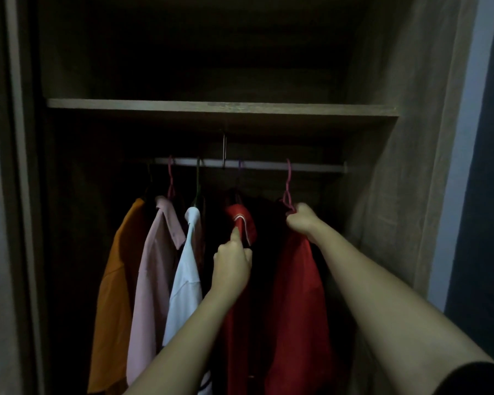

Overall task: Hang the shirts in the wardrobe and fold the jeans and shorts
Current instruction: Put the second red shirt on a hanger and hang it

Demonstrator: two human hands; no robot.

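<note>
Several shirts hang from the metal rail (320, 167) inside a dim wardrobe: an orange shirt (117, 283), a pink shirt (151, 269), a white shirt (184, 283), a red shirt with a white-striped collar (241, 220) and another red shirt (297, 303) at the right. My right hand (301, 219) grips the pink hanger (288, 189) of the right red shirt, whose hook sits over the rail. My left hand (232, 262) is curled, its thumb pressed against the collar of the striped red shirt. No jeans or shorts are in view.
A wooden shelf (223, 108) runs above the rail, with a dark compartment over it. A metal bracket (224, 151) holds the rail from the shelf. The wardrobe's right wall (397, 195) stands close to the last hanger; the left frame (20, 195) borders the orange shirt.
</note>
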